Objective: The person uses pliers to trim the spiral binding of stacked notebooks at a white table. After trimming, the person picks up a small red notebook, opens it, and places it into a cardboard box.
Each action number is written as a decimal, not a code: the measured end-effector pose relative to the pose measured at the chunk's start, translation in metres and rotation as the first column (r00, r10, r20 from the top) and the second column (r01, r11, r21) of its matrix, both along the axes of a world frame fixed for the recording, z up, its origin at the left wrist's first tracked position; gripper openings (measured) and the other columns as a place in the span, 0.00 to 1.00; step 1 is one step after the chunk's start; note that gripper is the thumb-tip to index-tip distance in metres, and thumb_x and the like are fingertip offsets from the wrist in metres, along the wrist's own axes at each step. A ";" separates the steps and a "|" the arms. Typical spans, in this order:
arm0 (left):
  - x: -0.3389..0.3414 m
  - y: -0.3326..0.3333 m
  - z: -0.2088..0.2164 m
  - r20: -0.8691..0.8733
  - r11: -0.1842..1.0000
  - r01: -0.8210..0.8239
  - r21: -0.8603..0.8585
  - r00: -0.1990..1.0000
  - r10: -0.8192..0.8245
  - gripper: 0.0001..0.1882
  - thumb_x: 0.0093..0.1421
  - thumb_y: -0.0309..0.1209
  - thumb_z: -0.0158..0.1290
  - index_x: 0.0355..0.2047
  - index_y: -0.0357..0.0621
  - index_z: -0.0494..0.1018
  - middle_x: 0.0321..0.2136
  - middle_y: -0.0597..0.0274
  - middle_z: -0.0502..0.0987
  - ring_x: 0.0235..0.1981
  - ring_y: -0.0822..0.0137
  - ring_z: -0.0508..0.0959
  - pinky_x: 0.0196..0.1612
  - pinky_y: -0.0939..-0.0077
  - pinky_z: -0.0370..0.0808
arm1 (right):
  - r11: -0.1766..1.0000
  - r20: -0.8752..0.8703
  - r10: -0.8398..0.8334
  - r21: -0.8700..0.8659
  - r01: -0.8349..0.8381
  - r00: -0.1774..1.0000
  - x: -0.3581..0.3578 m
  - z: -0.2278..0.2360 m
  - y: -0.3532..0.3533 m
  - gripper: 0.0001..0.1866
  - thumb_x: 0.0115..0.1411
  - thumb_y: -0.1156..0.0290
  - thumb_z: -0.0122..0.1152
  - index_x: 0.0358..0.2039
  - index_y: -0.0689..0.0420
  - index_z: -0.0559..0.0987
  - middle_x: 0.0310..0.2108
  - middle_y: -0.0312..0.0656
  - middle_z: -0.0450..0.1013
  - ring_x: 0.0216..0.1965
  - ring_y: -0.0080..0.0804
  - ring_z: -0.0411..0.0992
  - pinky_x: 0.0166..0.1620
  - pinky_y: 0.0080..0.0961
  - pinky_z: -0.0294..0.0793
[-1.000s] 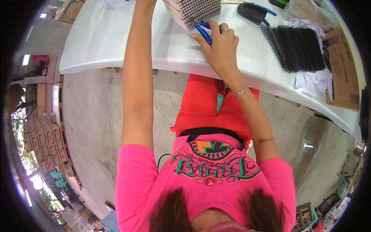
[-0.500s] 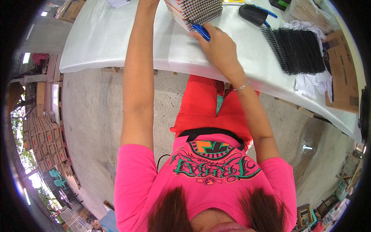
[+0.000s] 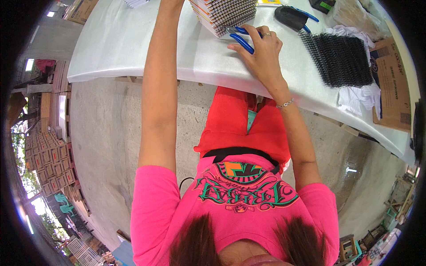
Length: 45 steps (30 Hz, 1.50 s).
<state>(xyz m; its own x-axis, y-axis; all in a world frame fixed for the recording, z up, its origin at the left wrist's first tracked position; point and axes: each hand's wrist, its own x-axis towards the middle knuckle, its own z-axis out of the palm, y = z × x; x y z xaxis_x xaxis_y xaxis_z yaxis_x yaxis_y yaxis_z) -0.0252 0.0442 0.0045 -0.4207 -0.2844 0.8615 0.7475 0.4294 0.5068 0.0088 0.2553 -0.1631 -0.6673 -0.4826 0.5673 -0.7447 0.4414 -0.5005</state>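
Notebooks (image 3: 226,15), cloth (image 3: 360,98) on white table (image 3: 120,51)

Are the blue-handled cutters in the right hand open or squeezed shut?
Open: the cutters show their handles spread apart in the right hand, with a visible gap between them.

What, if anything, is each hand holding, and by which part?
Right hand: pliers, by the blue handles. Left hand: out of frame, so its hold can't be told.

The right hand (image 3: 265,54) holds blue-handled metal cutters (image 3: 242,43) beside stacked wire-bound notebooks (image 3: 225,17) near the front edge of the white surface (image 3: 111,55).
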 end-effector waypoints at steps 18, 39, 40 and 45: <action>-0.002 -0.002 -0.002 -0.061 0.996 -0.061 -0.063 0.997 0.057 0.30 0.77 0.45 0.30 0.45 0.35 0.78 0.38 0.57 0.80 0.38 0.70 0.77 0.47 0.76 0.73 | 0.999 -0.141 -0.045 0.000 0.045 0.989 0.001 -0.001 -0.008 0.32 0.55 0.44 0.68 0.54 0.51 0.78 0.48 0.49 0.70 0.54 0.44 0.63 0.57 0.48 0.53; 0.000 0.002 -0.001 -0.012 0.999 0.034 0.013 0.999 -0.034 0.29 0.77 0.45 0.31 0.45 0.35 0.77 0.37 0.57 0.80 0.37 0.71 0.77 0.45 0.78 0.74 | 0.995 -0.244 -0.084 0.024 0.092 0.966 0.002 -0.001 -0.011 0.29 0.54 0.47 0.71 0.52 0.47 0.80 0.47 0.45 0.72 0.53 0.40 0.65 0.56 0.43 0.55; -0.001 0.002 -0.001 -0.027 1.000 0.010 -0.005 1.000 -0.010 0.29 0.77 0.45 0.31 0.45 0.35 0.77 0.38 0.57 0.80 0.37 0.71 0.77 0.45 0.78 0.74 | 0.996 -0.251 -0.084 0.018 0.091 0.964 0.002 -0.001 -0.010 0.29 0.53 0.47 0.71 0.52 0.47 0.80 0.47 0.45 0.73 0.53 0.40 0.65 0.55 0.43 0.55; -0.001 0.001 -0.002 -0.003 0.999 0.028 0.020 1.000 -0.028 0.30 0.77 0.45 0.30 0.45 0.35 0.77 0.39 0.57 0.79 0.38 0.70 0.77 0.47 0.77 0.73 | 0.994 -0.137 -0.093 0.042 0.099 0.986 0.001 0.002 -0.011 0.28 0.52 0.45 0.71 0.49 0.48 0.82 0.41 0.41 0.75 0.42 0.35 0.69 0.47 0.37 0.61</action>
